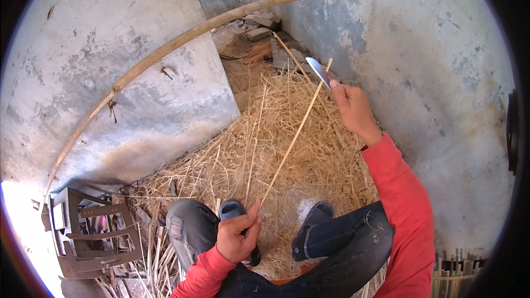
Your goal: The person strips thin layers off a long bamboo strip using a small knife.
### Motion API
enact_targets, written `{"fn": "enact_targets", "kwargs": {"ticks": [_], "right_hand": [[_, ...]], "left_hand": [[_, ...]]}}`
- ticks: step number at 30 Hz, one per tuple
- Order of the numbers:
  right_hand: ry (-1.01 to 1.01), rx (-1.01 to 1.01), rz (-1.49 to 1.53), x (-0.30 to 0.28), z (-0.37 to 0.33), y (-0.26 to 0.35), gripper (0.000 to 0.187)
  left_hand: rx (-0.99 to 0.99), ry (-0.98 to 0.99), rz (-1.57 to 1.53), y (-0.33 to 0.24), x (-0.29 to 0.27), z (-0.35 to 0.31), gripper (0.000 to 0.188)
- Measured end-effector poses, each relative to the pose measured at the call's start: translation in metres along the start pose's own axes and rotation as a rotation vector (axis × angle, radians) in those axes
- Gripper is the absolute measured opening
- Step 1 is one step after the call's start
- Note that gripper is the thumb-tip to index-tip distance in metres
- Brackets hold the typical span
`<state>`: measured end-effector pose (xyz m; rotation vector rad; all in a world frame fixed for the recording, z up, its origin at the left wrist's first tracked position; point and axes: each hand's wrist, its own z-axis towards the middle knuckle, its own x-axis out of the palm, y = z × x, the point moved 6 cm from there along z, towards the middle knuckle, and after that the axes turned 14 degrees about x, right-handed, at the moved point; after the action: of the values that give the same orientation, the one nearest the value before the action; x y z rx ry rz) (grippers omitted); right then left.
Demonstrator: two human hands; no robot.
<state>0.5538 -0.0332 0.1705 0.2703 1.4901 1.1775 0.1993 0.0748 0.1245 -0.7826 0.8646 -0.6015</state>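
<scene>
Between my knees my left hand (238, 234) is closed on the lower end of a thin pale bamboo strip (294, 138). The strip slants up and away to the right. At its far end my right hand (356, 109) grips a knife (318, 72) by the handle, which the fingers hide. The knife's blade points up and left and crosses the strip close to its tip. I cannot tell whether the edge touches the strip or passes in front of it.
A heap of straw-like shavings (221, 168) covers the floor ahead. One long bamboo pole (190, 34) arches across the walls. A brown broken frame (102, 237) stands over split sticks at left. Bricks (258, 33) lie in the far corner; a slatted bamboo piece (455, 278) is at lower right.
</scene>
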Motion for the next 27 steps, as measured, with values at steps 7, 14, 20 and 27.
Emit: {"fn": "enact_targets", "kwargs": {"ticks": [7, 14, 20, 27], "right_hand": [[0.231, -0.097, -0.087, 0.036, -0.029, 0.033, 0.058], [0.167, -0.028, -0.146, 0.033, -0.027, 0.013, 0.051], [0.543, -0.218, 0.025, 0.092, -0.109, 0.059, 0.05], [0.163, -0.102, 0.08, 0.061, -0.06, 0.058, 0.049]], "left_hand": [[-0.035, -0.005, 0.078, 0.008, -0.007, -0.004, 0.031], [0.042, -0.063, 0.131, -0.001, -0.004, -0.003, 0.032], [-0.07, -0.094, 0.096, 0.015, -0.009, -0.01, 0.031], [-0.391, -0.161, -0.453, 0.027, -0.002, -0.019, 0.036]]}}
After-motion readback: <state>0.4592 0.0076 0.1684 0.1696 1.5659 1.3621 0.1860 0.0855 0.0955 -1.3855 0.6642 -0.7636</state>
